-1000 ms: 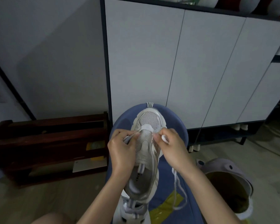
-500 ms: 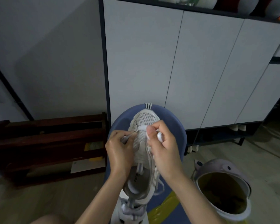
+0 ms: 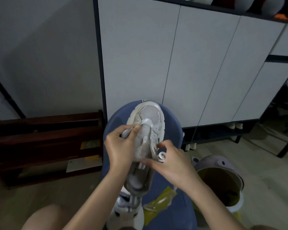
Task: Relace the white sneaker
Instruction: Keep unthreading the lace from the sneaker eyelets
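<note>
Over the blue chair (image 3: 171, 138), the white sneaker (image 3: 146, 140) lies toe-away, steadied for threading. Left hand (image 3: 119, 146) pinches one lace end (image 3: 125, 133) at the eyelets; right hand (image 3: 171, 165), fingers curled, holds the other lace (image 3: 161, 157), probably readying its next eyelet.

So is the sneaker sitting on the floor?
No, the white sneaker lies on a blue seat, held by both hands.

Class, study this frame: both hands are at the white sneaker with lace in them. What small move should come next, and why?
Probably the right hand should feed its lace end into a nearby eyelet on that side of the white sneaker. Only one lace bar crosses near the toe, the eyelets below look unlaced, and the left hand pinches the other end, steadying the shoe.
</note>
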